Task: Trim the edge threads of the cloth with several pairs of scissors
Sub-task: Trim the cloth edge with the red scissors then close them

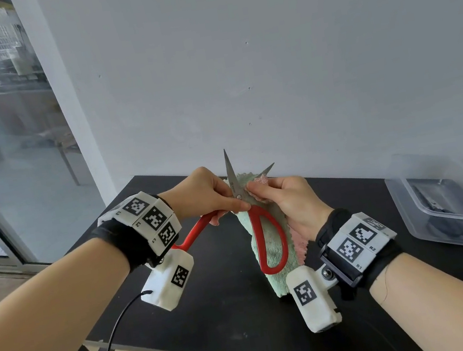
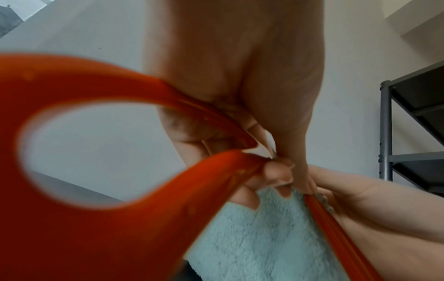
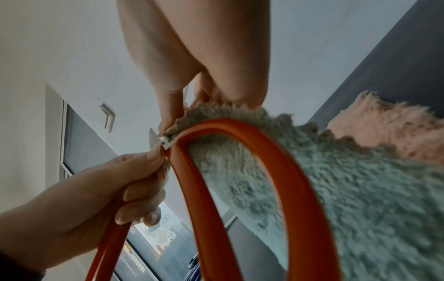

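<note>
Red-handled scissors [image 1: 231, 175] are held above the black table [image 1: 216, 314], blades spread apart and pointing up. My left hand [image 1: 215, 196] grips them just below the pivot, fingers curled round one red handle [image 2: 96, 228]. The other handle loop [image 3: 190, 190] hangs in front of a fluffy green and pink cloth [image 1: 271, 244]. My right hand [image 1: 270, 196] pinches the top edge of that cloth [image 3: 360, 199] right beside the blades, and the rest hangs down to the table. The pinched edge is hidden behind fingers and blade.
A clear plastic tub [image 1: 452, 201] with dark items inside stands at the table's right end. A white wall rises close behind the table and a glass wall stands to the left. A grey metal shelf [image 2: 413, 133] is at the right.
</note>
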### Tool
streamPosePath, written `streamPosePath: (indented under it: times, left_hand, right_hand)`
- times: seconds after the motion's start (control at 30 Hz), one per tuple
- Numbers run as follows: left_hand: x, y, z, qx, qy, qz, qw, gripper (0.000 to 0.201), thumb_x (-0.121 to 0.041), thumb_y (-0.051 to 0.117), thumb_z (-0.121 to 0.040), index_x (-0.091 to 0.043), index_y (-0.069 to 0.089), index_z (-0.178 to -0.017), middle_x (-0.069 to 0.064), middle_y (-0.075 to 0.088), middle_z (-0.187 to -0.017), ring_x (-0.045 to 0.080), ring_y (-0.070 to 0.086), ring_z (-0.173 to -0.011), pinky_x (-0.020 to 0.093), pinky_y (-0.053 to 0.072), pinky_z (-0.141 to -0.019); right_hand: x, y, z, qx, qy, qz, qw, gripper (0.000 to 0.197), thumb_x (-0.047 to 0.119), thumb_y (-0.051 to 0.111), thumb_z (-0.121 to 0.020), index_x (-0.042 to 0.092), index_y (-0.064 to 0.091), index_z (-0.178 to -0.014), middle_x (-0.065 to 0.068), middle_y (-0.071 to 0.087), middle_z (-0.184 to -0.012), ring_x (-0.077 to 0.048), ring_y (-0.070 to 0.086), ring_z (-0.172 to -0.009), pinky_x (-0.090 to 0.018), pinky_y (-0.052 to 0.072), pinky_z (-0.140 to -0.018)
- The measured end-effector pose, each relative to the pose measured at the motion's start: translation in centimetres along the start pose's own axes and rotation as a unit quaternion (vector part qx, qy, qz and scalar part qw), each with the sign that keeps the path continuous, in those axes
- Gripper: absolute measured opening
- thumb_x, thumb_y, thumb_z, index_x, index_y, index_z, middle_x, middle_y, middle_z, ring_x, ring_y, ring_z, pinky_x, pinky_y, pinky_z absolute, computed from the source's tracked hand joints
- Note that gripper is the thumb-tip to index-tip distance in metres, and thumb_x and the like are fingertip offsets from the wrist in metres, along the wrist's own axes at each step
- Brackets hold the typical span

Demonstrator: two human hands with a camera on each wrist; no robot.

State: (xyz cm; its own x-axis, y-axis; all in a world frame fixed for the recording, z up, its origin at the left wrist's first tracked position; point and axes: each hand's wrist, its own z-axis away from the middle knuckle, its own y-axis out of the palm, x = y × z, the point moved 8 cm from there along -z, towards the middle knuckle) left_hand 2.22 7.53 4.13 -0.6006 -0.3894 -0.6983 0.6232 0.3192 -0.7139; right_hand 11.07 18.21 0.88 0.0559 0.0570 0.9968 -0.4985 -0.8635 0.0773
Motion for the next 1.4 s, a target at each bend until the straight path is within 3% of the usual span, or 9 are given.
streamPosePath:
  times: [0.2, 0.37, 0.5, 0.63, 0.77, 0.87, 1.13, 1.3, 1.4]
  left_hand:
    - [0.6, 0.1, 0.4, 0.015, -0.013, -0.002, 1.000, 0.039, -0.037, 0.074, -0.078, 0.001, 0.071, -0.073, -0.003, 0.060, -0.048, 0.009, 0.057, -0.045, 0.013, 0.047, -0.057]
    - [0.7, 0.0, 0.4, 0.021, -0.015, -0.003, 1.000, 0.039, -0.039, 0.074, -0.077, -0.001, 0.071, -0.073, -0.004, 0.060, -0.048, 0.008, 0.057, -0.047, 0.015, 0.050, -0.064]
    - [0.7, 0.3, 0.8, 0.050, -0.017, -0.020, 0.998, 0.024, -0.030, 0.076, -0.078, -0.006, 0.072, -0.079, 0.000, 0.065, -0.057, 0.004, 0.058, -0.052, 0.008, 0.043, -0.056]
    - [1.0, 0.2, 1.0, 0.066, -0.028, 0.005, 0.997, 0.012, -0.015, 0.074, -0.081, -0.013, 0.070, -0.092, 0.001, 0.072, -0.067, 0.012, 0.069, -0.068, 0.016, 0.052, -0.063]
    - [0.8, -0.6, 1.4, 0.043, -0.032, 0.023, 0.998, 0.019, -0.027, 0.074, -0.081, -0.009, 0.072, -0.089, 0.000, 0.069, -0.064, 0.012, 0.065, -0.062, 0.019, 0.053, -0.065]
    - [0.6, -0.9, 1.5, 0.024, -0.019, 0.001, 1.000, 0.030, -0.042, 0.073, -0.078, -0.012, 0.073, -0.079, 0.001, 0.063, -0.057, 0.011, 0.057, -0.054, 0.020, 0.049, -0.065]
    - [1.2, -1.9, 2.3, 0.008, -0.028, -0.015, 0.999, 0.032, -0.042, 0.069, -0.082, -0.011, 0.073, -0.075, -0.004, 0.062, -0.053, 0.007, 0.056, -0.049, 0.015, 0.047, -0.062]
    - [0.5, -2.6, 2.4, -0.002, -0.039, 0.004, 0.999, 0.032, -0.038, 0.071, -0.081, -0.005, 0.073, -0.084, 0.005, 0.063, -0.059, 0.008, 0.056, -0.050, 0.021, 0.049, -0.063]
    - [0.0, -2.8, 2.4, -0.009, -0.041, 0.005, 0.999, 0.033, -0.036, 0.072, -0.081, -0.002, 0.072, -0.083, 0.001, 0.060, -0.053, 0.006, 0.054, -0.045, 0.014, 0.045, -0.053]
  right_hand:
    - [0.2, -1.3, -0.2, -0.033, -0.011, 0.002, 0.999, 0.026, 0.020, 0.073, -0.080, -0.002, 0.073, -0.093, -0.027, 0.067, -0.106, -0.029, 0.063, -0.095, -0.046, 0.048, -0.100]
    - [0.8, -2.0, -0.1, -0.044, -0.019, -0.005, 0.999, 0.009, 0.016, 0.069, -0.084, 0.008, 0.073, -0.086, -0.002, 0.074, -0.089, -0.009, 0.066, -0.089, -0.013, 0.049, -0.079]
    - [0.8, -2.4, -0.1, -0.055, -0.019, 0.005, 0.998, 0.007, 0.015, 0.067, -0.086, 0.012, 0.072, -0.083, 0.002, 0.072, -0.086, -0.006, 0.064, -0.087, -0.015, 0.044, -0.079]
    - [1.0, -2.6, 0.0, -0.061, -0.023, 0.005, 0.998, 0.008, 0.013, 0.066, -0.087, 0.012, 0.072, -0.081, 0.002, 0.071, -0.084, -0.006, 0.064, -0.085, -0.014, 0.045, -0.079]
    - [1.1, -2.5, 0.0, -0.062, -0.030, -0.001, 0.998, 0.006, 0.012, 0.067, -0.086, 0.011, 0.072, -0.083, 0.001, 0.072, -0.083, -0.005, 0.065, -0.082, -0.009, 0.047, -0.074]
    - [1.2, -2.3, 0.1, -0.063, -0.028, 0.002, 0.998, 0.006, 0.014, 0.067, -0.086, 0.012, 0.073, -0.083, 0.000, 0.072, -0.086, -0.007, 0.065, -0.087, -0.014, 0.046, -0.083]
    - [1.2, -4.8, 0.3, -0.087, 0.006, -0.012, 0.996, 0.010, 0.015, 0.066, -0.088, 0.007, 0.071, -0.089, -0.008, 0.070, -0.097, -0.019, 0.063, -0.101, -0.032, 0.044, -0.103]
    - [0.8, -5.0, 0.5, -0.080, 0.021, 0.028, 0.996, 0.013, 0.014, 0.066, -0.088, 0.004, 0.070, -0.094, -0.021, 0.066, -0.114, -0.024, 0.063, -0.104, -0.038, 0.046, -0.103]
    - [0.6, -5.1, 0.5, -0.075, 0.036, 0.078, 0.993, 0.015, 0.015, 0.067, -0.088, 0.002, 0.069, -0.094, -0.019, 0.068, -0.110, -0.028, 0.065, -0.104, -0.037, 0.049, -0.098]
